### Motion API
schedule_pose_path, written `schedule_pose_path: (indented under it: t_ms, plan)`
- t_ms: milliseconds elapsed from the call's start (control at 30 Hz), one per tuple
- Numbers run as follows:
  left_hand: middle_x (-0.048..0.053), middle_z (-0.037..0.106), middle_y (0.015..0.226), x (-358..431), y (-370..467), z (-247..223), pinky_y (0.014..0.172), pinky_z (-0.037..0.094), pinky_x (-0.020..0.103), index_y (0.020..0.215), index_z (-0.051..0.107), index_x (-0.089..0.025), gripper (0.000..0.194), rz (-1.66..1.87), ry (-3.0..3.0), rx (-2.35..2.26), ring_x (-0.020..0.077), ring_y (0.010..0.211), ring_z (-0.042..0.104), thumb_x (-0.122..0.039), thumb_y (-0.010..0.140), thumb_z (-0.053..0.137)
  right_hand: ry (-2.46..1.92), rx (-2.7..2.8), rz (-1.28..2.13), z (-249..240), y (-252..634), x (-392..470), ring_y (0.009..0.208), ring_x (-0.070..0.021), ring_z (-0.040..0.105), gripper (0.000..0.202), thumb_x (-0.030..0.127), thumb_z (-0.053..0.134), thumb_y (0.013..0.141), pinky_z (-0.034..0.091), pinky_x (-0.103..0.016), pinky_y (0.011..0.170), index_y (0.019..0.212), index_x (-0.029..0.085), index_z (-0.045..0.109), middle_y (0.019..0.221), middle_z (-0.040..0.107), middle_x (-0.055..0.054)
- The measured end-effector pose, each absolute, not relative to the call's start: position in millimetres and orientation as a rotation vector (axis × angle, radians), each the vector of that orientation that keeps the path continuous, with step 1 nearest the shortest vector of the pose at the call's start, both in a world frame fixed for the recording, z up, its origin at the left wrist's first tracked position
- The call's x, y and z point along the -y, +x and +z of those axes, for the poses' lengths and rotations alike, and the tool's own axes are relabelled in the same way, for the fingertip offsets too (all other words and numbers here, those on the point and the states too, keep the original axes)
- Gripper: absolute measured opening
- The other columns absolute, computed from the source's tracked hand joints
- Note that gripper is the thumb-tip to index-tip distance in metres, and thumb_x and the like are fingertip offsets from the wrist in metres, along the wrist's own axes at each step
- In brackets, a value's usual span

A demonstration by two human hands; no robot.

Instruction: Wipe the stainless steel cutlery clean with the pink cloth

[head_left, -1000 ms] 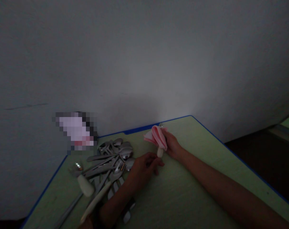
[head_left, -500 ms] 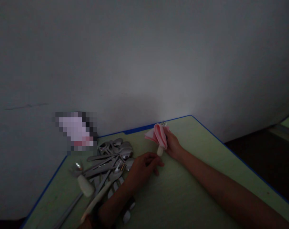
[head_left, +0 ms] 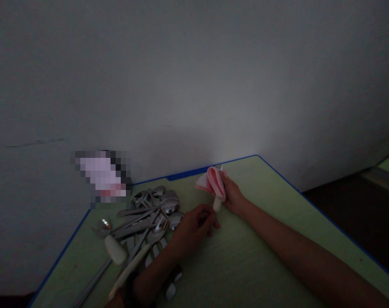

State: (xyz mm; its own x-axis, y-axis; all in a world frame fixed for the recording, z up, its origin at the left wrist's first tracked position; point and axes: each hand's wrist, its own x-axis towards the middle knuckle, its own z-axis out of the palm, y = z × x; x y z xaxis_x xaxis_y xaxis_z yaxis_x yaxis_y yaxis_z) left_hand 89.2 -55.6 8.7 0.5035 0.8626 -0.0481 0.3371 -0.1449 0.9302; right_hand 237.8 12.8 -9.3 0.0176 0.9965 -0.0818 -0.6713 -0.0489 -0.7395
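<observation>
My right hand (head_left: 233,196) is closed on a fork (head_left: 217,203) with a pale handle, whose tines poke up above the fingers. A folded pink cloth (head_left: 215,183) is wrapped round the fork in the same hand. Just below the handle's end, my left hand (head_left: 197,224) has its fingers curled and slightly apart, with nothing seen in them. Beside that hand, on the left, lies a heap of metal spoons and forks (head_left: 149,211).
The green table (head_left: 258,265) has a blue edge and stands against a grey wall (head_left: 194,77). A blurred-out pink and dark object (head_left: 102,175) is at the table's back left. A pale-handled fork (head_left: 115,250) lies left of the heap.
My left hand has drawn back slightly from the fork's handle, its fingers a little more curled. The handle's end has shifted slightly right; the cloth has hardly moved.
</observation>
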Motion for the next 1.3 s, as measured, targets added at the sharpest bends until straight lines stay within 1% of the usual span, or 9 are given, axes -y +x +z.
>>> schedule_pose_path:
  t_ms: [133,267,433,567,733,900,1033,1133,1300]
  plan:
    - [-0.001,0.063,0.070,55,90,6,0.053,0.042,0.022,0.085,0.047,-0.017,0.016,0.702,1.685,-1.043,0.0097,0.053,0.054,-0.033,0.085,0.046,-0.737,0.583,1.486,-9,238,-13,0.058,-0.0092,0.050,0.030,0.045,0.066,0.068,0.041,-0.022,0.063,0.079,0.017,0.061,0.065,0.060,0.004]
    - [-0.005,0.055,0.063,54,92,2,0.050,0.041,0.021,0.087,0.043,-0.018,0.018,0.793,1.654,-1.097,0.0090,0.048,0.052,-0.035,0.084,0.049,-0.748,0.632,1.469,-7,237,-11,0.060,-0.0103,0.051,0.032,0.047,0.065,0.069,0.041,-0.024,0.065,0.079,0.018,0.061,0.068,0.061,0.003]
    - [0.003,0.061,0.078,54,93,-2,0.055,0.046,0.024,0.094,0.047,-0.016,0.022,0.816,1.704,-1.162,0.0121,0.057,0.058,-0.034,0.082,0.051,-0.828,0.993,1.354,-7,235,-3,0.071,-0.0138,0.055,0.037,0.052,0.055,0.076,0.041,-0.026,0.072,0.088,0.018,0.062,0.077,0.064,0.000]
    - [0.007,0.066,0.080,56,93,-1,0.061,0.046,0.026,0.092,0.052,-0.015,0.020,0.766,1.846,-1.250,0.0164,0.067,0.061,-0.032,0.081,0.051,-0.915,1.067,1.248,-11,235,-4,0.077,-0.0152,0.057,0.038,0.053,0.053,0.077,0.040,-0.028,0.079,0.092,0.020,0.063,0.083,0.065,0.000]
    - [0.007,0.067,0.089,58,91,3,0.069,0.046,0.027,0.097,0.054,-0.017,0.020,0.735,1.940,-1.204,0.0173,0.077,0.062,-0.030,0.082,0.050,-0.949,0.987,1.287,-14,235,-5,0.073,-0.0155,0.057,0.039,0.054,0.053,0.076,0.042,-0.029,0.074,0.087,0.018,0.062,0.077,0.065,-0.001]
    - [0.005,0.066,0.087,59,93,6,0.067,0.045,0.025,0.095,0.055,-0.017,0.017,0.712,1.982,-1.210,0.0160,0.075,0.061,-0.029,0.083,0.049,-0.943,0.938,1.299,-10,235,-3,0.067,-0.0139,0.055,0.038,0.053,0.057,0.073,0.042,-0.027,0.068,0.085,0.018,0.063,0.073,0.064,0.000]
    - [0.003,0.066,0.085,60,93,8,0.067,0.044,0.023,0.095,0.056,-0.018,0.018,0.723,1.958,-1.200,0.0143,0.074,0.061,-0.030,0.085,0.047,-0.901,0.755,1.356,-6,237,-5,0.059,-0.0114,0.050,0.036,0.051,0.064,0.066,0.039,-0.024,0.060,0.078,0.018,0.062,0.064,0.061,0.003]
    - [0.002,0.066,0.082,59,91,10,0.065,0.043,0.022,0.091,0.059,-0.018,0.020,0.666,2.002,-1.161,0.0133,0.072,0.061,-0.031,0.087,0.045,-0.862,0.582,1.399,-4,233,-2,0.058,-0.0109,0.050,0.034,0.049,0.068,0.062,0.040,-0.024,0.061,0.073,0.018,0.061,0.062,0.059,0.003]
    - [0.001,0.066,0.074,59,88,17,0.059,0.040,0.021,0.082,0.063,-0.018,0.031,0.532,2.104,-1.062,0.0120,0.063,0.058,-0.035,0.090,0.038,-0.832,0.563,1.497,-2,221,10,0.060,-0.0123,0.051,0.037,0.053,0.064,0.065,0.041,-0.026,0.062,0.076,0.018,0.061,0.064,0.060,0.002]
